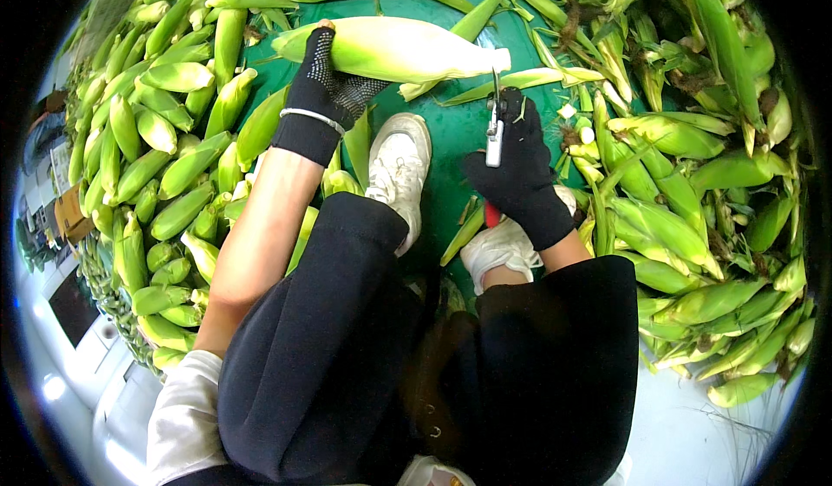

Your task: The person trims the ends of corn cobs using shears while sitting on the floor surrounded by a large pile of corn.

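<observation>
My left hand (331, 80), in a black dotted glove with a bracelet at the wrist, grips a husk-covered ear of corn (403, 47) near its green end. The ear lies crosswise, its pale stalk end pointing right. My right hand (520, 161), in a black glove, is closed on a pair of pruning shears (494, 135) with silver metal and a red handle. The blade stands upright at the underside of the stalk end; whether it touches cannot be told. Cut pale stalk pieces (586, 134) lie right of the shears.
Many green ears (182, 213) are heaped at the left. At the right is a pile of ears and loose husks (676, 206). My white shoes (400, 161) rest on the green floor surface (448, 135), among stray husk leaves. A cardboard box (73, 216) stands at the far left.
</observation>
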Action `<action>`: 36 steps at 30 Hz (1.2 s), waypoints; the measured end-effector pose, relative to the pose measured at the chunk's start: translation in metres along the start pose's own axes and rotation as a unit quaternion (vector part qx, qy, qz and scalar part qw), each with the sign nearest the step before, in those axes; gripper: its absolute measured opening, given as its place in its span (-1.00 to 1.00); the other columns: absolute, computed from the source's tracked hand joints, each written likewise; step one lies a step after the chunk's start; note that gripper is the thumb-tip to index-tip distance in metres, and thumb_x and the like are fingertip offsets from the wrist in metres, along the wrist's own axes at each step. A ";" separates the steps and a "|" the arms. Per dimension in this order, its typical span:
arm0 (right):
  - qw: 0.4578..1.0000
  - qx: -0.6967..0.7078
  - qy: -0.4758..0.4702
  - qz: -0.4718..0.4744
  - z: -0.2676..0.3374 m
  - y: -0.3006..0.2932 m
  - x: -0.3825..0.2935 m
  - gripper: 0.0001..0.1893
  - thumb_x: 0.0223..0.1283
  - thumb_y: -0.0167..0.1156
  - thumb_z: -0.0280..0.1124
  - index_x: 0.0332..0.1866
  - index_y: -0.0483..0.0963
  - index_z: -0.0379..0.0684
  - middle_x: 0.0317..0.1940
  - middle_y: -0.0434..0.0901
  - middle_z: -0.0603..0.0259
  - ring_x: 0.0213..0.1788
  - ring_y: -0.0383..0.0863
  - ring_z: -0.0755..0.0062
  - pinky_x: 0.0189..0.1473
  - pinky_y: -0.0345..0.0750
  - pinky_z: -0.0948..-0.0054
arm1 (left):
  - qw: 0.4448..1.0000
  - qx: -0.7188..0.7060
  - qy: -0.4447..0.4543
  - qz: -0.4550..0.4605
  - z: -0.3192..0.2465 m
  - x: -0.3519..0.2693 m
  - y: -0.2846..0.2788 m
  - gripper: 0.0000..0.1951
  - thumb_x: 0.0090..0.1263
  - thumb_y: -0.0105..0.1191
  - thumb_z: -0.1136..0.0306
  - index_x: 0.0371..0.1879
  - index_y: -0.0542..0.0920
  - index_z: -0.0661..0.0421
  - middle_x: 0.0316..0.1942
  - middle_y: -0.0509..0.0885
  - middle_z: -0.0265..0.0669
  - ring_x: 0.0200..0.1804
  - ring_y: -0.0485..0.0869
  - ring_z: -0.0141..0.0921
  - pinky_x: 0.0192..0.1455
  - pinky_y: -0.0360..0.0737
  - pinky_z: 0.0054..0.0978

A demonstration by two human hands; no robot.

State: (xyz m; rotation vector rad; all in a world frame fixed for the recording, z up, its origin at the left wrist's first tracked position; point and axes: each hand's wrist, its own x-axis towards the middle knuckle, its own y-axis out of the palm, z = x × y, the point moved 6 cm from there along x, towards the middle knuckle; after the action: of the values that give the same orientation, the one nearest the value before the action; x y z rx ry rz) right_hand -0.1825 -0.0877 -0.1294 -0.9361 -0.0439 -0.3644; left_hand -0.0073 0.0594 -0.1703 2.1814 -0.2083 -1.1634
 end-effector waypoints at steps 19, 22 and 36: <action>0.965 0.198 0.136 0.106 0.011 -0.033 0.017 -0.37 -0.23 0.15 -0.54 0.12 0.23 -0.18 -0.37 0.41 0.21 -0.35 0.43 0.36 -0.27 0.42 0.42 | 0.981 0.056 -0.037 0.182 -0.004 -0.008 0.029 -0.48 0.15 0.07 -0.01 -0.07 0.43 0.17 -0.17 0.57 -0.16 -0.15 0.58 -0.28 -0.03 0.53 -0.32; 0.991 0.122 0.024 0.048 0.034 -0.035 0.032 -0.33 -0.26 0.22 -0.43 0.11 0.19 -0.31 -0.28 0.43 -0.04 -0.24 0.48 -0.01 -0.15 0.45 0.23 | 0.942 0.263 0.010 0.209 0.002 -0.017 0.038 -0.58 0.29 -0.06 0.04 -0.07 0.42 0.15 -0.27 0.59 -0.28 -0.27 0.59 -0.50 -0.20 0.56 -0.55; 0.957 0.244 0.137 0.077 0.021 -0.039 0.044 -0.41 -0.25 0.15 -0.48 0.06 0.24 -0.27 -0.36 0.45 0.00 -0.32 0.49 0.07 -0.23 0.46 0.29 | 0.869 0.386 -0.076 0.300 0.046 -0.022 0.059 -0.35 0.14 0.07 -0.04 0.07 0.34 0.24 -0.08 0.53 -0.10 -0.16 0.59 -0.35 -0.05 0.54 -0.36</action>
State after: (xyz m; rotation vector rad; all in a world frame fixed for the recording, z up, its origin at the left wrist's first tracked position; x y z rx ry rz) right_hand -0.1511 -0.1046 -0.0782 -0.3900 0.1859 -0.3157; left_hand -0.0479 0.0011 -0.1375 2.3533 -1.5326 -0.9548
